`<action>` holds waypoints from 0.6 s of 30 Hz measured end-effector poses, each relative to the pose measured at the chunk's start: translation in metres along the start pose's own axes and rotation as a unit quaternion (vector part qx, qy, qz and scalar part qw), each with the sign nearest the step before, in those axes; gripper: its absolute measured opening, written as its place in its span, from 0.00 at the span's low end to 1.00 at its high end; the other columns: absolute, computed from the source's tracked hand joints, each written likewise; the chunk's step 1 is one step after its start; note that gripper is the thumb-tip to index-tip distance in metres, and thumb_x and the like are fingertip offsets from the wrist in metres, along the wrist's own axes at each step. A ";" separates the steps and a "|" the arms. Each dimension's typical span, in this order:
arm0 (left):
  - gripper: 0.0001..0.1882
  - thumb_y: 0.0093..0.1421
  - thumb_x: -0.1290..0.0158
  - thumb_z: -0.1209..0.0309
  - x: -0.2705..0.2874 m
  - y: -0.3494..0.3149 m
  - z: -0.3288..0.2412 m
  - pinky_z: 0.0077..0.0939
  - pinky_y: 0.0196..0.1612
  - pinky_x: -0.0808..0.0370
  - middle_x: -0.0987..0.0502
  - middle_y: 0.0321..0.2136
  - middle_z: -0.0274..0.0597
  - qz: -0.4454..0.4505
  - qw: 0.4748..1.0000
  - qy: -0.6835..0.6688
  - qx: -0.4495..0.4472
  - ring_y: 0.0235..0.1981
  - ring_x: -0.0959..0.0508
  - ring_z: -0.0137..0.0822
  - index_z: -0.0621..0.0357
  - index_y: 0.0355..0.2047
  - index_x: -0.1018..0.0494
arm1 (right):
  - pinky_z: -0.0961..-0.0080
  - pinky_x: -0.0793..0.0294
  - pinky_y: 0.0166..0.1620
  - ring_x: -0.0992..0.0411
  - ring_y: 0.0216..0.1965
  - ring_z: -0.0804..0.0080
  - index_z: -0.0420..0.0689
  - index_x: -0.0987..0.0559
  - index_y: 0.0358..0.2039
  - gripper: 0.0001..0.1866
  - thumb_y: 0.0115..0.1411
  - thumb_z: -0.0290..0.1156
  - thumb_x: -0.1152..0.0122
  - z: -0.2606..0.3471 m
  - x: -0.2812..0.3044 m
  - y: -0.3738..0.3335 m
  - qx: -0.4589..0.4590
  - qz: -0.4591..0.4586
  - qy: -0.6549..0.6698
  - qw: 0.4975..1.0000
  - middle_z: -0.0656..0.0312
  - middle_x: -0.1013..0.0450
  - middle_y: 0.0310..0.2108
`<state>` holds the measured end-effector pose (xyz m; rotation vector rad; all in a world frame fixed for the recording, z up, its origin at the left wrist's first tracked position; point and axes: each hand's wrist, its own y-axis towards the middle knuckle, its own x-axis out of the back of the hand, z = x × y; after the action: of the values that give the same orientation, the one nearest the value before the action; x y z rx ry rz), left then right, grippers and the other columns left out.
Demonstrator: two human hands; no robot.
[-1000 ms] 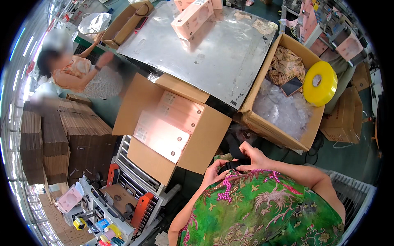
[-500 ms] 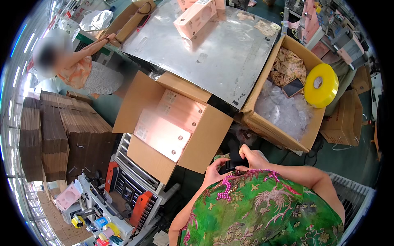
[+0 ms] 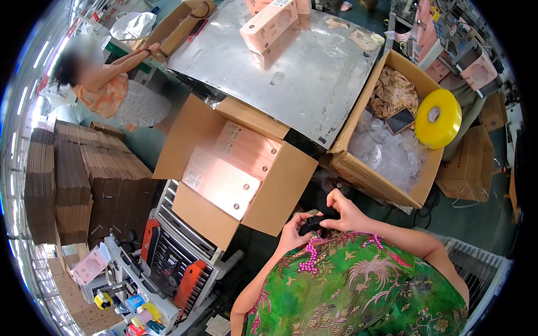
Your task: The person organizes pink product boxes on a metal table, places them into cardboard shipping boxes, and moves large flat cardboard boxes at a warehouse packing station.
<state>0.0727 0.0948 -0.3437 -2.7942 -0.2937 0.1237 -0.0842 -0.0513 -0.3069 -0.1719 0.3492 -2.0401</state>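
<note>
A black strap with what looks like a plastic buckle [image 3: 312, 224] is at my waist, in front of my green patterned top [image 3: 358, 280]. My left hand [image 3: 293, 231] is closed around its left end. Fingers of my right hand [image 3: 346, 214] pinch its right end, with the thumb along the black piece and the index finger bent above. Just beyond my hands stands an open carton [image 3: 280, 193] holding several pink-and-white boxes [image 3: 224, 178] in rows.
The carton sits on a roller conveyor [image 3: 168, 207]. Beyond is a metal table [image 3: 314, 73] with pink boxes [image 3: 269, 27]. At right, another carton [image 3: 386, 193] holds clear plastic, cloth, a phone and a yellow tape roll [image 3: 438, 119]. Folded cardboard [image 3: 112, 179] and a person [image 3: 112, 92] are at left.
My right fingers have shifted on the black strap, and the part that stood up between my hands is lower now. The person at left has turned the head slightly.
</note>
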 end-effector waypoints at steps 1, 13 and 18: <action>0.22 0.51 0.40 0.78 0.004 0.003 -0.001 0.19 0.41 0.28 0.25 0.34 0.38 0.018 0.996 -0.080 0.040 0.35 0.24 0.26 0.64 0.46 0.33 | 0.77 0.28 0.41 0.28 0.41 0.76 0.44 0.43 0.36 0.24 0.51 0.18 0.35 0.002 0.001 0.002 0.001 0.001 0.000 1.000 0.56 0.28 0.35; 0.15 0.45 0.49 0.86 0.053 0.000 0.008 0.16 0.28 0.32 0.28 0.23 0.28 0.175 0.974 0.045 0.134 0.26 0.29 0.22 0.63 0.36 0.26 | 0.79 0.29 0.35 0.29 0.34 0.80 0.43 0.40 0.38 0.26 0.48 0.23 0.30 -0.016 -0.021 0.029 0.000 0.091 -0.093 0.992 0.60 0.27 0.32; 0.22 0.44 0.53 0.90 0.088 -0.022 0.012 0.20 0.38 0.29 0.26 0.32 0.38 0.147 0.981 0.065 0.111 0.35 0.26 0.26 0.69 0.42 0.29 | 0.78 0.28 0.41 0.29 0.38 0.78 0.41 0.39 0.43 0.28 0.49 0.29 0.28 -0.030 -0.035 0.046 -0.029 0.188 -0.037 0.981 0.60 0.27 0.36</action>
<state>0.1526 0.1383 -0.3526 -2.5907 0.1567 0.0391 -0.0374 -0.0357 -0.3489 -0.2002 0.3650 -1.6475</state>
